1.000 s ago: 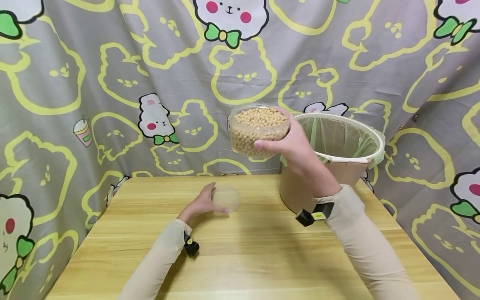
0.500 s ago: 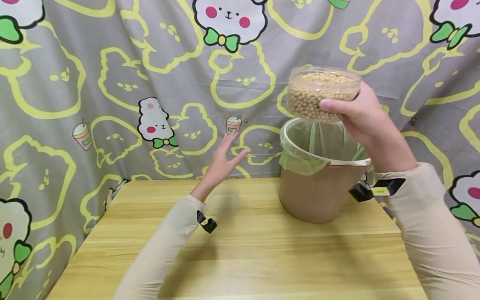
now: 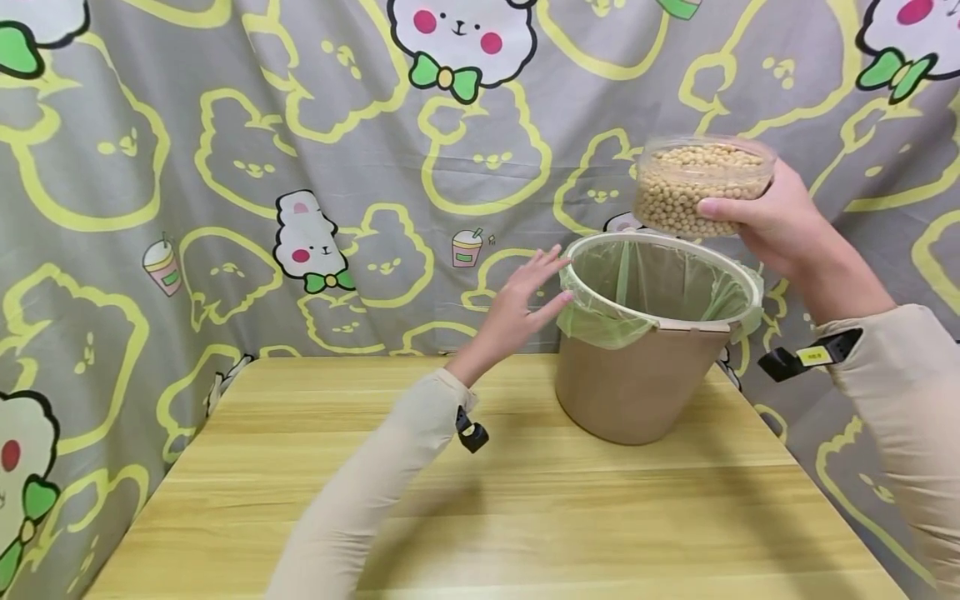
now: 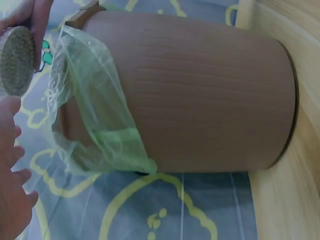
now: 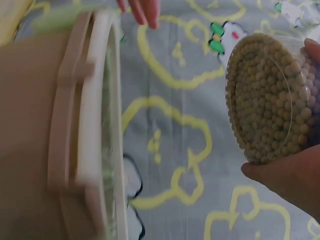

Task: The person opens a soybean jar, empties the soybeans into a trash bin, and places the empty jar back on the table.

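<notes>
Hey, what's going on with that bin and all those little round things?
A person's right hand holds a clear, round plastic tub of small beige bean-like balls higher than a brown bin lined with a thin green plastic bag. Their left hand is open beside the bin, which stands on a wood-grained table. Nothing is spilling out.

"What are we wearing on our arms?"
"Plain beige sleeves: our left sleeve (image 3: 382, 475) and right sleeve (image 3: 900, 400) both crease along the forearm and end at the wrist, leaving our fingers (image 3: 538, 273) bare."
"And at our cuffs?"
"We have small black gadgets, a left wrist camera (image 3: 472, 433) and a right wrist camera (image 3: 782, 365), the right one bearing a yellow label (image 3: 812, 357) whose print we cannot read"
</notes>
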{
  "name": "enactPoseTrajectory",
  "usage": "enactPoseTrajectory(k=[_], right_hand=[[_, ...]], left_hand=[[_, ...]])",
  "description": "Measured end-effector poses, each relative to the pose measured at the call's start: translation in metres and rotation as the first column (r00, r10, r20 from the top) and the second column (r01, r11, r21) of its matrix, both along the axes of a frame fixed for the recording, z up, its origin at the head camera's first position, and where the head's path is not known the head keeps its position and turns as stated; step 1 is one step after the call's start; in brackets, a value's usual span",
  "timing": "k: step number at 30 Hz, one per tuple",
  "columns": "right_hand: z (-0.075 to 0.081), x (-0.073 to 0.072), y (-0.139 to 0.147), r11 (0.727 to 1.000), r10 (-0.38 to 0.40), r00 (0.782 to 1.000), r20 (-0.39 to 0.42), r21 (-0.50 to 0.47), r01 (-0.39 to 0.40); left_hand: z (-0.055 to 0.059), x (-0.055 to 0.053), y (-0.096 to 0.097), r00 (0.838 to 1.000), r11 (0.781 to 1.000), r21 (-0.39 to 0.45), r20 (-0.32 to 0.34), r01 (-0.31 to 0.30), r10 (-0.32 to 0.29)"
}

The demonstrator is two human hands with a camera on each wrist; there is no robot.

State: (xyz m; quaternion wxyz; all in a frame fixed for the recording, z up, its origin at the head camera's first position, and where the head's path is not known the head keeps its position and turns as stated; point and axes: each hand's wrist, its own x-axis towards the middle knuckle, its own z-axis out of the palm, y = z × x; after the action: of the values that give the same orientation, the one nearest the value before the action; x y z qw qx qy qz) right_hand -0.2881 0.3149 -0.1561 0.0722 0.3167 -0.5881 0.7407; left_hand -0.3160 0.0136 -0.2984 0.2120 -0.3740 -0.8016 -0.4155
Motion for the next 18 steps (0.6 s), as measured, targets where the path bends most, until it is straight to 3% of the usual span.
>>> enactPoseTrajectory(k=[6, 11, 15, 18], right_hand=[[-0.005, -0.006, 0.021, 0.998, -0.003, 1.0, 0.014, 0.056, 0.003], [-0.011, -0.009, 0.037, 0.989, -0.03, 0.999, 0.021, 0.143, 0.027], [-0.013, -0.01, 0.045, 0.982, -0.04, 0.999, 0.018, 0.187, 0.036], [-0.014, -0.012, 0.049, 0.981, -0.055, 0.998, 0.021, 0.189, 0.05]], left_hand=[[0.004, -0.004, 0.018, 1.0, 0.995, -0.104, -0.023, 0.006, -0.008], [-0.001, -0.009, 0.026, 0.999, 0.983, -0.184, -0.032, 0.016, -0.022], [-0.008, -0.014, 0.029, 0.997, 0.988, -0.154, -0.072, 0.004, -0.015], [-0.011, -0.016, 0.03, 0.988, 0.994, -0.112, -0.157, -0.016, -0.002]])
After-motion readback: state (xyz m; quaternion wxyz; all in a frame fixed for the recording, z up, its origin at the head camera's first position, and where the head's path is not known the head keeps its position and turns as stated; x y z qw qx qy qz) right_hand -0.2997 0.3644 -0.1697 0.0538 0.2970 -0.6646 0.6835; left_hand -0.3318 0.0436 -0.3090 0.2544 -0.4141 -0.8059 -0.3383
